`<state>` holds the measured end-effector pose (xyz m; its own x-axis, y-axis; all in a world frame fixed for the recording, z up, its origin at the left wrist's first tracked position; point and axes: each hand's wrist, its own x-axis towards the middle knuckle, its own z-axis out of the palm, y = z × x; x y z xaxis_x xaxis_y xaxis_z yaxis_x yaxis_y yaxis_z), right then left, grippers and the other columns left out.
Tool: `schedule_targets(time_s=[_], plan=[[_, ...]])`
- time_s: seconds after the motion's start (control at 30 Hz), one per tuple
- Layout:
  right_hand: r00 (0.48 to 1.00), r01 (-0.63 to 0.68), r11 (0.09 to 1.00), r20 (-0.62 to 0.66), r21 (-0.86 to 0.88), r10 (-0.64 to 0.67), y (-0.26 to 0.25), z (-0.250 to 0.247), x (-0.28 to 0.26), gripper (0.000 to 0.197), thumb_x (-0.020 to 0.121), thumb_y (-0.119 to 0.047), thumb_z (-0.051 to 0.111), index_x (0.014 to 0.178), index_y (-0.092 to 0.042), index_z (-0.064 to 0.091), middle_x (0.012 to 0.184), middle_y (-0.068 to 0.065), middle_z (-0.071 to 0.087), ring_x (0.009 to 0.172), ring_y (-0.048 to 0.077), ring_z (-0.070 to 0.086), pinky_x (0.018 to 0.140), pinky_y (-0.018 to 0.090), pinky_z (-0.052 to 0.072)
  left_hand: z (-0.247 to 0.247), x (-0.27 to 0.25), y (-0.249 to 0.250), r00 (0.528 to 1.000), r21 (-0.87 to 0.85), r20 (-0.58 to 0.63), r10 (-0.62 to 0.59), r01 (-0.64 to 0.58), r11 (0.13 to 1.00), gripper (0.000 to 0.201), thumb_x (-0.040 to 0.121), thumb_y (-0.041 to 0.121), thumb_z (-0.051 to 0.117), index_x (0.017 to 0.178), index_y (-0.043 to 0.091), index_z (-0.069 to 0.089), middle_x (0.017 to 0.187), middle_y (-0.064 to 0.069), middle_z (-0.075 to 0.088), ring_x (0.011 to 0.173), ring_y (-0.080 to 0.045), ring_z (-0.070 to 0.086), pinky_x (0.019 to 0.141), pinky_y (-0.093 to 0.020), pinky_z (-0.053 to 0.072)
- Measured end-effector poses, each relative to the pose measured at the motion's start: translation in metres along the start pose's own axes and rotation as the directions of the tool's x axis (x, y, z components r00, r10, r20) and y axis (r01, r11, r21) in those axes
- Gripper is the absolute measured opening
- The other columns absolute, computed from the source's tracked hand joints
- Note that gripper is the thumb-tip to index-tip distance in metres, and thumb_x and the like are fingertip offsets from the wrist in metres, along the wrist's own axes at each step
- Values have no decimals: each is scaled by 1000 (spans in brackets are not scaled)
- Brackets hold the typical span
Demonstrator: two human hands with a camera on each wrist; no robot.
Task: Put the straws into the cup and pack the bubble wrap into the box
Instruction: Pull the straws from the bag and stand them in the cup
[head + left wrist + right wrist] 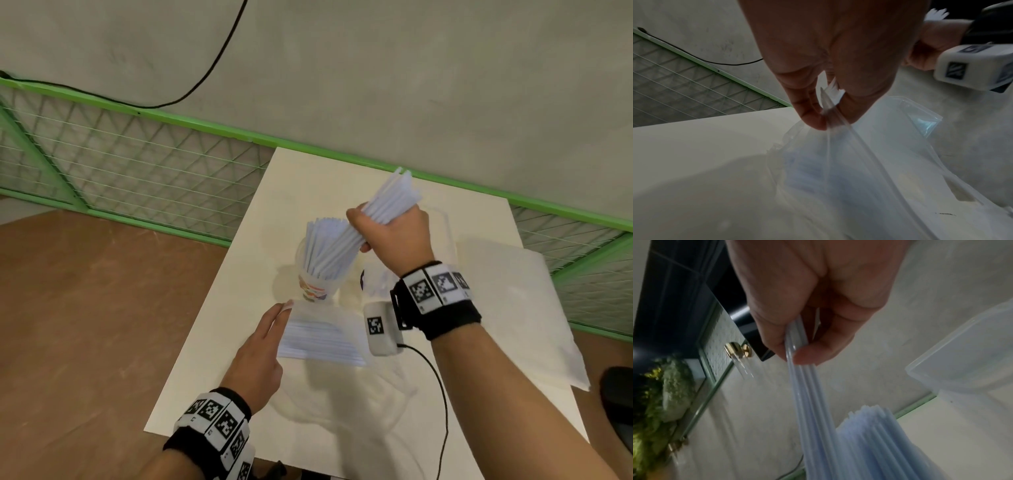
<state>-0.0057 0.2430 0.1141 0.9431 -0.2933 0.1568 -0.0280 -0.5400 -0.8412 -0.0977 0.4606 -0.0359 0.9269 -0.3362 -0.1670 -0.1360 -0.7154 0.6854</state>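
A clear cup (313, 291) with a colourful print stands mid-table, full of pale blue straws (322, 246). My right hand (359, 229) grips a tilted bundle of straws (390, 198) above it, their lower ends reaching into the cup. The right wrist view shows the right hand (795, 352) curled round that bundle (807, 394), beside the straws in the cup (875, 434). My left hand (286, 308) pinches the edge of a clear bag (322, 339) holding more straws; this pinch by the left hand (828, 118) on the bag (828, 170) is plain. Bubble wrap (513, 308) lies at the right.
A clear plastic box (442, 219) sits behind my right hand, also in the wrist views as the box (910, 116) and box (972, 361). The white table (212, 359) is small; a green mesh fence (137, 164) runs behind it. A black cable (442, 394) trails from my right wrist.
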Motion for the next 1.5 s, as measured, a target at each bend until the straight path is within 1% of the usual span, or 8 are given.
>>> schedule_targets(time_s=[0.2,0.37,0.53,0.77,1.1,1.23,1.33,1.5], plan=[[989,43,982,150,-183,-16,37,35,20,37,76,-43,73,87,-8,72,85,5,71,80,19,68,74,41,58,0,0,-1,1000,13,6,-6,6,1000,96,73,-13,47,152,32,19,157,21,11,84,-10,54,76,-19,44],[963,135,918,266,-373,-33,50,44,19,74,61,-55,84,126,-34,55,137,-3,40,124,23,38,102,42,35,-2,0,-1,1000,0,18,-4,4,1000,97,73,-14,46,153,33,16,157,22,9,88,-10,54,78,-17,43],[962,269,950,85,-157,-259,49,29,16,96,60,-56,85,140,-26,39,146,-2,33,133,18,34,110,41,33,-3,0,-1,1000,-16,28,-10,11,1000,97,73,-14,45,153,34,17,158,23,9,95,-12,56,79,-16,40],[863,470,721,436,-509,-255,68,49,-15,79,92,-63,25,155,-17,18,163,-2,15,150,15,8,118,42,18,-4,1,2,999,-26,41,-18,19,999,98,75,-13,46,153,37,14,157,25,7,95,-12,55,82,-15,41],[820,561,684,424,-466,-384,51,68,-15,70,97,-54,27,155,-17,17,163,-4,12,151,14,6,119,38,9,-2,2,1,999,-24,45,-6,7,1000,98,73,-13,44,152,38,14,157,26,6,108,-13,55,84,-20,45],[801,572,612,533,-546,-273,55,74,-13,70,95,-57,14,151,-19,31,160,-5,24,150,16,12,116,49,16,-3,2,1,999,-16,38,-7,8,1000,98,73,-13,44,152,38,16,157,25,7,99,-15,57,84,-23,48],[811,577,671,424,-465,-404,48,64,-15,54,99,-46,26,142,-20,46,153,-4,39,146,18,25,114,44,21,-3,1,0,999,-11,37,-9,10,1000,97,74,-13,44,152,36,15,157,24,8,102,-14,56,85,-21,46],[698,716,662,264,-221,-666,34,51,-60,31,76,-6,41,87,-13,70,87,0,70,77,24,65,65,35,51,-1,0,1,999,-11,42,-24,25,1000,94,75,-13,45,152,34,17,158,23,7,105,-17,57,84,-13,39]])
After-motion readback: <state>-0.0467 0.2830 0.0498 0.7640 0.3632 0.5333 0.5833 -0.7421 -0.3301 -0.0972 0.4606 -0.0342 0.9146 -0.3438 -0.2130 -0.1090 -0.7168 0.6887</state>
